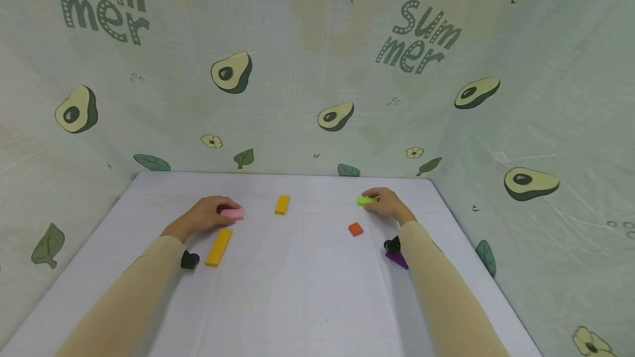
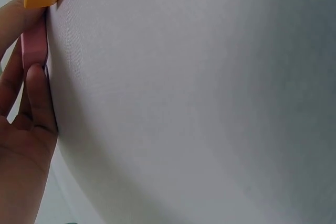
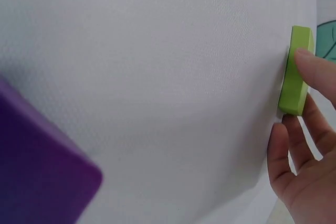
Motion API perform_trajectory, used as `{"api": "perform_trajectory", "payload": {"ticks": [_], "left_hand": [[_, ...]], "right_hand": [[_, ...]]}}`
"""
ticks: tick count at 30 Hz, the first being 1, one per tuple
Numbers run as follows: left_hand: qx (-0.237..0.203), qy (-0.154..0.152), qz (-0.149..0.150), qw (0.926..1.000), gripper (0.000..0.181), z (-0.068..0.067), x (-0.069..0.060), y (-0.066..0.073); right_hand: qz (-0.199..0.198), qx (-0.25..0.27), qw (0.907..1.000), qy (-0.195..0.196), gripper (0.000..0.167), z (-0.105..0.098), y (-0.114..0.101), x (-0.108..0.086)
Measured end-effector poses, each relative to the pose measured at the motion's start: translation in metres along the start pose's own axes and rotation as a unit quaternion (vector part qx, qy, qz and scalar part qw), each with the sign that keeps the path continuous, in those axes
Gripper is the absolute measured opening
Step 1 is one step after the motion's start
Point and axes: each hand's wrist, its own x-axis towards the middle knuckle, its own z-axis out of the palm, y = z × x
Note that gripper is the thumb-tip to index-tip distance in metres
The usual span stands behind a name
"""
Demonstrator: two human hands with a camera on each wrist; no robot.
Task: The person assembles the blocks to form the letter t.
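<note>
Pinching pink block (image 1: 232, 214) between thumb and fingers of left hand (image 1: 204, 212); left of centre in head view, far left edge of left wrist view. Can't tell if lifted off the white table (image 1: 288, 291). Not all pressed together on that side: small gaps visible between some fingers.

Pinching green block (image 1: 365, 201) between thumb and fingers of right hand (image 1: 389, 205); right of centre in head view, right edge of right wrist view, thumb laid on its face. Gaps between fingers here too.

Also on the table, head view: long yellow block (image 1: 219, 247) just below left hand, tilted, also cutting into top left of left wrist view and partly covering the thumb. Small yellow block (image 1: 281, 204) a bit left of centre, between the hands, near pink block. Orange block (image 1: 355, 229) right of centre, below green block, near it and apart. Purple piece (image 1: 397, 259) lower right, partly hidden by right sleeve (image 1: 441, 285) and black wrist device (image 1: 392, 244); big and blurred at lower left of right wrist view.

Behind, across upper frame: pale cloth (image 1: 283, 103) with avocado and "summer" prints.
</note>
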Motion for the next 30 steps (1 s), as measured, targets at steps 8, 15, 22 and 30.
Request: {"api": "perform_trajectory", "payload": {"ticks": [8, 15, 22, 30], "left_hand": [[0.000, -0.002, -0.001, 1.0000, 0.040, -0.0001, 0.0012, 0.0000], [-0.004, -0.001, -0.004, 1.0000, 0.042, 0.0008, 0.0008, -0.0006], [-0.002, -0.004, 0.003, 1.0000, 0.039, 0.0008, 0.0015, -0.0033], [0.003, -0.003, 0.018, 0.9998, 0.040, -0.0004, 0.0054, -0.0075]], "right_hand": [[0.000, -0.009, 1.0000, 0.000, 0.042, 0.0008, 0.0053, 0.0048], [0.001, -0.018, 0.9998, 0.001, 0.041, 0.0021, 0.0060, 0.0048], [-0.010, -0.030, 0.9995, -0.002, 0.040, -0.0012, 0.0063, 0.0027], [0.010, -0.032, 0.9994, -0.004, 0.041, -0.0008, 0.0049, 0.0068]]}}
